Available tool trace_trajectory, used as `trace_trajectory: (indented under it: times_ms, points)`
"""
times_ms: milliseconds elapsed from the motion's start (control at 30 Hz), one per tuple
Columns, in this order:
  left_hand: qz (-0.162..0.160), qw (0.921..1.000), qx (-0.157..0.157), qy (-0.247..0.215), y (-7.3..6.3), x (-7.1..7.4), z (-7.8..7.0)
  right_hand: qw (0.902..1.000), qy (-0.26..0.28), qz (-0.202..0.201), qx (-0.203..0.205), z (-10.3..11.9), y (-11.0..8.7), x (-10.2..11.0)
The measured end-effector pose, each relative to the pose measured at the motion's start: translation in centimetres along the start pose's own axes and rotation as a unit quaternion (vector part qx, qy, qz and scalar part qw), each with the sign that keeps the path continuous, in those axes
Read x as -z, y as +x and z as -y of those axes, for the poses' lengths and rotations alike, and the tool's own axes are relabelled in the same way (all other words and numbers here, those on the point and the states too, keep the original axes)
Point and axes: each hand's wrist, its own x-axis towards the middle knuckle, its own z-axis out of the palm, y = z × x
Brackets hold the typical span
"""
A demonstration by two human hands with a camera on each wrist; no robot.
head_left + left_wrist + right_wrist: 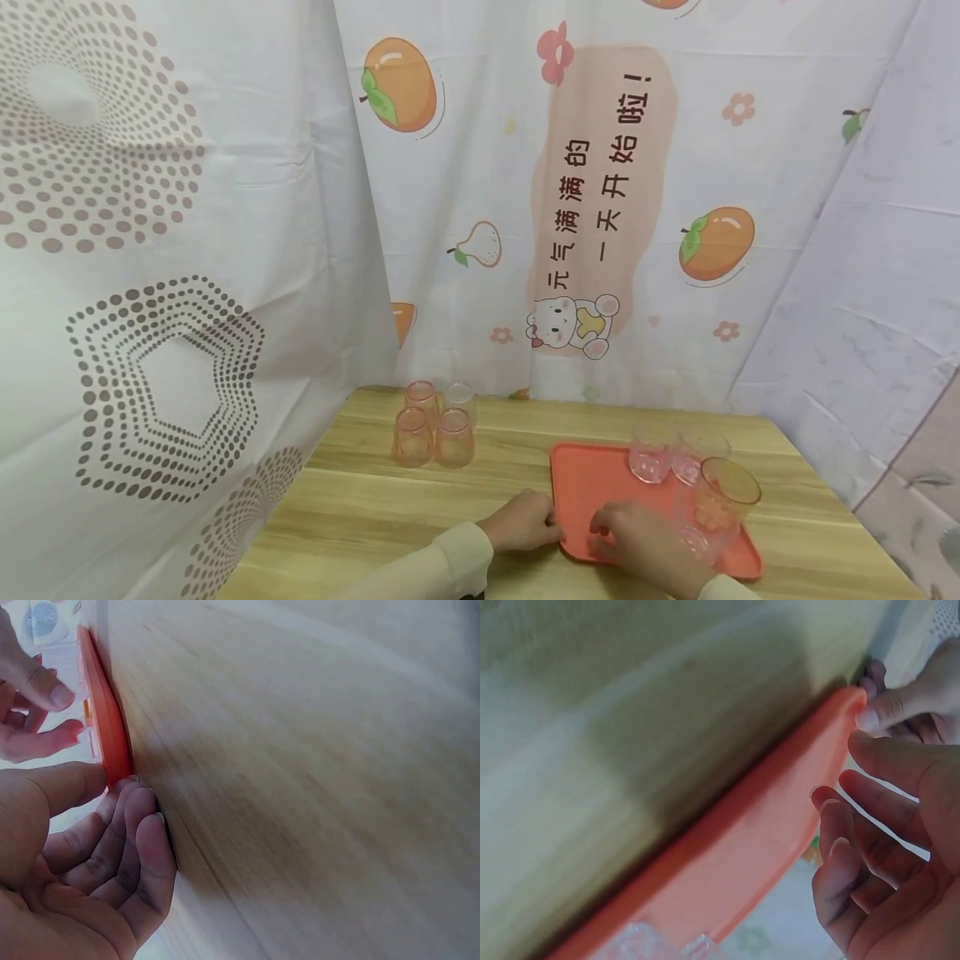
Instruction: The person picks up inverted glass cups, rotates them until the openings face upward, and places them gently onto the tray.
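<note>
My left hand (pixel 522 522) pinches the near left edge of an orange-red tray (pixel 592 479); in the left wrist view the thumb (pixel 71 784) is on the rim and the curled fingers reach beneath it. My right hand (pixel 648 542) is over the tray's near part with its fingers loosely bent. Between its thumb and fingers nothing is held, as the right wrist view shows. On the tray's right half stand an amber-rimmed glass (pixel 716 510) and clear glasses (pixel 649 465) toward the back. Another clear glass (pixel 693 537) is partly hidden behind my right hand.
Several pinkish and clear glasses (pixel 412 437) stand grouped at the back left of the wooden table (pixel 360 500). A printed curtain (pixel 480 333) hangs behind the table, with more cloth (pixel 300 250) along the left and right sides.
</note>
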Motion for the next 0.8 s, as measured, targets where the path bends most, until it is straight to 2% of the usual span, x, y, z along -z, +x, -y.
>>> trace_trajectory:
  times_ms: [200, 500, 700, 800]
  points:
    - [-0.004, 1.0, 0.006, 0.002, 0.0, -0.1, 0.1, 0.9992, 0.025, -0.015, 0.028, 0.4, -0.5, -1.2]
    - [0.0, 0.9999, 0.014, -0.001, 0.1, 0.0, -0.1, 0.9984, 0.034, -0.015, 0.042, 0.9, -0.6, -1.9]
    - [-0.001, 1.0, 0.007, 0.0, 0.1, -0.2, 0.2, 0.9962, 0.029, -0.042, 0.071, 1.1, -0.6, -2.4]
    - [-0.001, 1.0, 0.003, -0.006, 0.2, -0.3, 0.4, 0.9964, 0.03, -0.042, 0.067, 1.3, -0.6, -2.6]
